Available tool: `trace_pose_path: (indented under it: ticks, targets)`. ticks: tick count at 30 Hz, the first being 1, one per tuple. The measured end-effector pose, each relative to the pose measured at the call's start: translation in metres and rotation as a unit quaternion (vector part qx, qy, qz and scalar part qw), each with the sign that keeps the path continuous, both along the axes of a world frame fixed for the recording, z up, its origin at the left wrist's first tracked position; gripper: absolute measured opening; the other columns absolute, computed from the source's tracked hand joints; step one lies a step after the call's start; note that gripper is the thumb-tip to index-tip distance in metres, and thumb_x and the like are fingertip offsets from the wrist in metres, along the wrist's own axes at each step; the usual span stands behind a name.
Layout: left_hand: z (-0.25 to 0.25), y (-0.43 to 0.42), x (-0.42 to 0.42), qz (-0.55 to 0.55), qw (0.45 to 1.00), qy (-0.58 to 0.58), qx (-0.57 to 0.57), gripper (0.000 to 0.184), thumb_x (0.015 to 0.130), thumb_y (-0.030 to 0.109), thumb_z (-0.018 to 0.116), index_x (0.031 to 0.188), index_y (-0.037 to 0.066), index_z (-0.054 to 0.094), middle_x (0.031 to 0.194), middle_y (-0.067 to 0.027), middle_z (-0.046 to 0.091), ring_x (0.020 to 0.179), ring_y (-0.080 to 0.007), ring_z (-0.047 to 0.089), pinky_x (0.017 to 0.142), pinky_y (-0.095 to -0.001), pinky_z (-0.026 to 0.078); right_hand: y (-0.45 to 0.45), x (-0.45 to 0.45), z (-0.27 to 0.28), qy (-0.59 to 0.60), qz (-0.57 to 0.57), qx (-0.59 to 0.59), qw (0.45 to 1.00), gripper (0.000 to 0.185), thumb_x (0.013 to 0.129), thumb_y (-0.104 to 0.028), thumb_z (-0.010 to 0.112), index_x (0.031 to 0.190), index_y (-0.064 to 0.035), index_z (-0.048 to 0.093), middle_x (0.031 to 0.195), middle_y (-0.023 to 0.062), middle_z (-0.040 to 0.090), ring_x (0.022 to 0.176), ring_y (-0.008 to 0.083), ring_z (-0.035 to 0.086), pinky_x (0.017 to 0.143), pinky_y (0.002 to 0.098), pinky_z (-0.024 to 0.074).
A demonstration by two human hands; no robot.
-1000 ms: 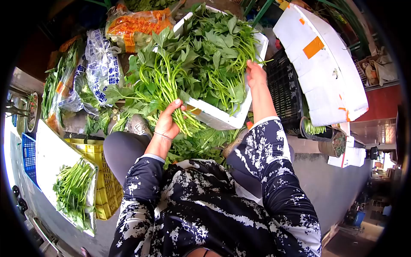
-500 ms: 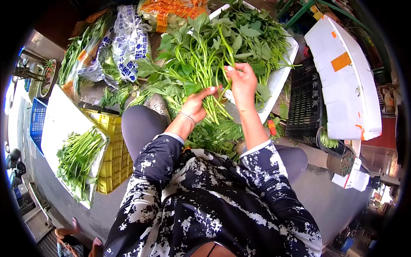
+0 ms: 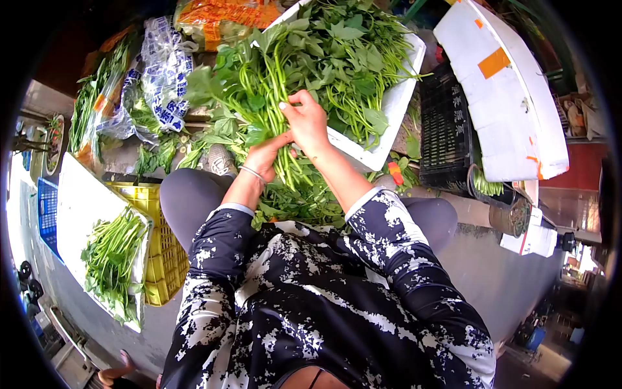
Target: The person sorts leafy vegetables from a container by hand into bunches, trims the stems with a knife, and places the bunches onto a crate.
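Note:
A bunch of leafy green stems (image 3: 272,81) is gathered between my hands, leaves pointing away from me and cut ends toward me. My left hand (image 3: 264,157), with a thin bracelet at the wrist, is wrapped round the lower stems. Just above it my right hand (image 3: 304,120) closes on the same bunch, thumb laid along the stems. Behind them a white foam box (image 3: 389,139) holds a large heap of the same leafy greens (image 3: 356,58). Loose leaves (image 3: 301,198) lie on the ground below my hands, between my knees.
At left, a foam lid (image 3: 84,194) bearing another bunch of greens (image 3: 113,253) rests on a yellow crate (image 3: 162,272). Plastic-bagged vegetables (image 3: 165,71) lie at the back left. To the right stand a black crate (image 3: 447,129) and a large white foam box (image 3: 505,91).
My right hand has come down and left from a stem held apart and now grips the bunch beside my left hand. The view has shifted a little.

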State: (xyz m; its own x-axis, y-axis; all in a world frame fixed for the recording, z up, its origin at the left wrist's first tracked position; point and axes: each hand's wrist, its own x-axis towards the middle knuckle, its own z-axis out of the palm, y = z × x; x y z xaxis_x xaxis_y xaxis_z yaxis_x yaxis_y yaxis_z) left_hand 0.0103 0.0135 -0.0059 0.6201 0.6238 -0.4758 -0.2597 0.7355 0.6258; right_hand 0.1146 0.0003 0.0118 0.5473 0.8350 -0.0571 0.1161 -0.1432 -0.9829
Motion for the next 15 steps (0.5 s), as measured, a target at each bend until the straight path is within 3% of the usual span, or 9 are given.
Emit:
trace_pose_path:
  ticks: [2, 5, 7, 9, 11, 12, 14, 15]
  targets:
    - [-0.003, 0.005, -0.003, -0.032, 0.999, 0.013, -0.01, 0.017, 0.078, 0.005, 0.056, 0.094, 0.0, 0.053, 0.08, -0.0069, 0.058, 0.057, -0.0137, 0.054, 0.048, -0.0223, 0.046, 0.001, 0.007, -0.004, -0.06, 0.028, -0.002, 0.998, 0.017, 0.079, -0.014, 0.059, 0.085, -0.0019, 0.049, 0.066, 0.0065, 0.059, 0.052, 0.0072, 0.048, 0.044, 0.0227, 0.0375]
    - [-0.004, 0.008, -0.003, -0.019, 0.999, -0.031, 0.0, 0.017, 0.076, 0.01, 0.06, 0.09, 0.003, 0.054, 0.072, -0.0051, 0.055, 0.053, -0.0115, 0.048, 0.047, -0.0202, 0.04, 0.003, 0.044, 0.025, 0.179, 0.126, -0.021, 0.976, 0.022, 0.082, -0.018, 0.056, 0.093, 0.0001, 0.052, 0.075, 0.009, 0.062, 0.065, 0.0109, 0.059, 0.052, 0.0211, 0.0444]
    - [-0.001, 0.01, -0.004, 0.005, 0.996, -0.084, -0.026, 0.018, 0.075, 0.011, 0.061, 0.089, 0.003, 0.053, 0.071, -0.0041, 0.052, 0.054, -0.0114, 0.044, 0.049, -0.0196, 0.038, 0.004, 0.093, 0.027, 0.107, -0.01, 0.01, 0.994, 0.024, 0.082, -0.02, 0.054, 0.096, -0.0014, 0.054, 0.079, 0.0086, 0.062, 0.07, 0.0135, 0.061, 0.056, 0.0229, 0.0469]
    - [0.002, 0.011, -0.007, 0.011, 0.993, -0.116, -0.008, 0.018, 0.076, 0.014, 0.061, 0.089, 0.004, 0.052, 0.072, -0.0027, 0.05, 0.053, -0.0102, 0.041, 0.049, -0.0188, 0.035, 0.0, 0.154, 0.0, 0.012, -0.151, 0.024, 0.988, 0.02, 0.083, -0.018, 0.053, 0.094, -0.002, 0.054, 0.08, 0.0098, 0.062, 0.068, 0.0144, 0.06, 0.053, 0.0251, 0.0467]
    - [0.002, 0.013, -0.005, 0.022, 0.993, -0.116, 0.01, 0.017, 0.078, 0.018, 0.06, 0.088, 0.007, 0.052, 0.07, 0.0003, 0.047, 0.053, -0.0088, 0.04, 0.048, -0.0185, 0.033, -0.016, 0.202, -0.019, -0.134, -0.152, -0.163, 0.965, 0.016, 0.079, -0.015, 0.053, 0.09, -0.0041, 0.056, 0.081, 0.0106, 0.063, 0.067, 0.015, 0.061, 0.049, 0.0267, 0.0456]
    - [0.002, 0.014, -0.005, 0.024, 0.993, -0.118, 0.008, 0.017, 0.078, 0.018, 0.06, 0.088, 0.007, 0.052, 0.07, 0.0003, 0.047, 0.053, -0.0088, 0.04, 0.048, -0.0185, 0.033, -0.024, 0.209, -0.015, -0.136, -0.151, -0.164, 0.965, 0.016, 0.079, -0.015, 0.053, 0.09, -0.0041, 0.056, 0.081, 0.0106, 0.063, 0.067, 0.015, 0.061, 0.049, 0.0267, 0.0456]
    - [0.005, 0.014, -0.005, 0.039, 0.988, -0.147, -0.018, 0.015, 0.079, 0.022, 0.058, 0.087, 0.011, 0.051, 0.068, 0.0033, 0.044, 0.052, -0.0071, 0.039, 0.045, -0.0181, 0.03, -0.042, 0.211, -0.011, -0.197, -0.055, -0.379, 0.902, 0.017, 0.074, -0.012, 0.053, 0.088, -0.0041, 0.058, 0.082, 0.0118, 0.063, 0.064, 0.0173, 0.06, 0.046, 0.0289, 0.0451]
    - [0.007, 0.014, -0.006, 0.04, 0.989, -0.142, -0.006, 0.013, 0.08, 0.023, 0.056, 0.086, 0.013, 0.05, 0.066, 0.005, 0.04, 0.052, -0.0057, 0.038, 0.044, -0.0178, 0.029, -0.047, 0.209, -0.013, -0.197, -0.057, -0.38, 0.902, 0.017, 0.074, -0.012, 0.053, 0.088, -0.0041, 0.058, 0.082, 0.0118, 0.063, 0.064, 0.0173, 0.06, 0.046, 0.0289, 0.0451]
